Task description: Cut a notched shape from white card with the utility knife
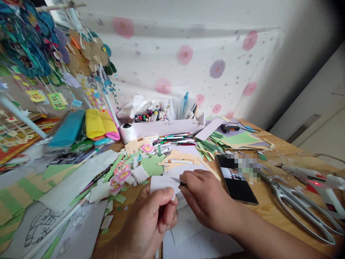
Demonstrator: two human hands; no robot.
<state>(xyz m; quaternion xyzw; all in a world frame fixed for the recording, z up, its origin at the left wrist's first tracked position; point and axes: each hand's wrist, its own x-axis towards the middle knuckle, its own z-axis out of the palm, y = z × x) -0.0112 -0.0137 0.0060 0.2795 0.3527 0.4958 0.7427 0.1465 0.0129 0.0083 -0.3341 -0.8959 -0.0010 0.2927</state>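
Head view: I have both bare hands in front of me, close together over the near part of the wooden table (pixel 289 155). The left hand (pixel 153 208) pinches a small piece of white paper (pixel 160 183), its thumb pressed flat on the near face and its other fingers curled behind. The paper stands up out of that grip, most of it above the thumb, with a corner poking out to the right of the thumb's tip. On my feed the right hand (pixel 202 196) is just beside it, fingers closed around a small pointed tool (pixel 176 180). The metal tip points left and overlaps the paper's right edge; I can't tell whether it is a knife or small scissors, nor whether it is biting in. The paper thus sits between the two hands, gripped by the left, with the right hand's knuckles near its right side.

Beneath the hands I see a white sheet (pixel 199 239). A green paper cutout (pixel 152 166) lies just beyond the paper. To the right of the right hand lies a phone (pixel 244 195), partly blurred, then large scissors (pixel 275 187) and a white glue gun (pixel 323 187).
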